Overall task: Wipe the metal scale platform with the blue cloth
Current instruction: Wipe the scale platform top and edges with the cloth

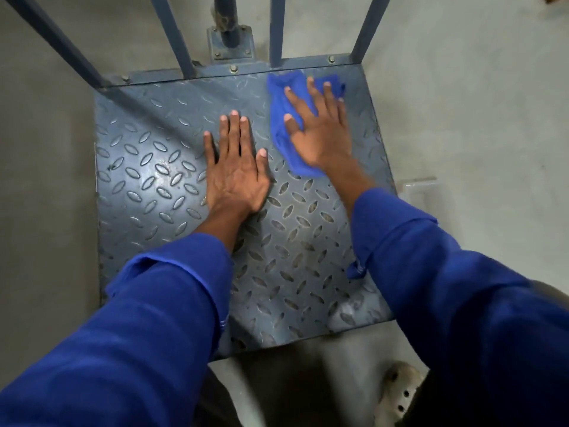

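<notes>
The metal scale platform [147, 167] is a grey-blue plate with a raised diamond tread, lying flat on the floor in the middle of the head view. The blue cloth [280, 97] is spread near its far right corner. My right hand [320, 131] lies flat on the cloth with fingers spread, pressing it onto the plate. My left hand [235, 174] rests palm down on the bare plate at its centre, fingers apart, holding nothing. Both forearms are in blue sleeves.
Blue-grey metal rails [172, 35] and a central post [229, 29] rise from the platform's far edge. Grey concrete floor [477, 103] surrounds the scale. A pale rectangular object [418, 189] lies by the right edge. A shoe [400, 392] shows near the front.
</notes>
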Demonstrator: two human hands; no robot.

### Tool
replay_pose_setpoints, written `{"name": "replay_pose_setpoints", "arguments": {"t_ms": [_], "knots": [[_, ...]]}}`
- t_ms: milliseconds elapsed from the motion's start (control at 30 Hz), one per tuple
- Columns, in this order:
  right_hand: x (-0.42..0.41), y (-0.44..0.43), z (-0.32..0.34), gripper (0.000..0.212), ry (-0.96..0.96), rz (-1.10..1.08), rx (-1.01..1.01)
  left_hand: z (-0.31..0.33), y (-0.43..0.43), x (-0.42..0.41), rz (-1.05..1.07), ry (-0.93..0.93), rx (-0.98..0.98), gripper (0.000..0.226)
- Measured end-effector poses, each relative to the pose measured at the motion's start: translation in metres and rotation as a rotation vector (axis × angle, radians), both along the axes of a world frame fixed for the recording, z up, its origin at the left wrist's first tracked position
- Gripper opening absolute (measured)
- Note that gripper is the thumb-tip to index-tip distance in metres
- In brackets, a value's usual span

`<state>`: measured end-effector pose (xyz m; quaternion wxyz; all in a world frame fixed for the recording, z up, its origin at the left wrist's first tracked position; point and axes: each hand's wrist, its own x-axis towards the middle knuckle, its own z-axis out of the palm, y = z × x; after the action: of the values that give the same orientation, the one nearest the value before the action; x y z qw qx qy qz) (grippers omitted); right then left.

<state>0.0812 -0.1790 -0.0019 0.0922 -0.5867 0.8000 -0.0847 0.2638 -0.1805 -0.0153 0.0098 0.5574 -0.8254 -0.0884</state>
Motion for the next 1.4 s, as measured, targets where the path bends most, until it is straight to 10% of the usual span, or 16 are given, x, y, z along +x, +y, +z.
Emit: {"name": "replay_pose_setpoints", "arguments": {"t_ms": [400,667,933,1167,1400], "knots": [[-0.035,0.056,-0.001,0.064,0.009,-0.185,-0.066,-0.001,0.001,0.001,-0.003,0.015,-0.019,0.070],[0.008,0.074,-0.011,0.058,0.035,0.107,-0.102,0.000,0.000,0.002,-0.012,0.055,-0.025,0.067],[-0.029,0.092,-0.002,0.059,-0.007,-0.174,-0.053,-0.001,0.006,0.003,0.011,0.027,-0.026,0.068],[0.020,0.137,-0.010,0.057,0.030,0.132,-0.091,-0.008,0.097,0.008,0.102,0.105,-0.033,0.065],[-0.014,0.144,-0.001,0.058,-0.002,-0.171,-0.071,-0.005,0.125,0.005,0.072,0.113,-0.063,0.067]]}}
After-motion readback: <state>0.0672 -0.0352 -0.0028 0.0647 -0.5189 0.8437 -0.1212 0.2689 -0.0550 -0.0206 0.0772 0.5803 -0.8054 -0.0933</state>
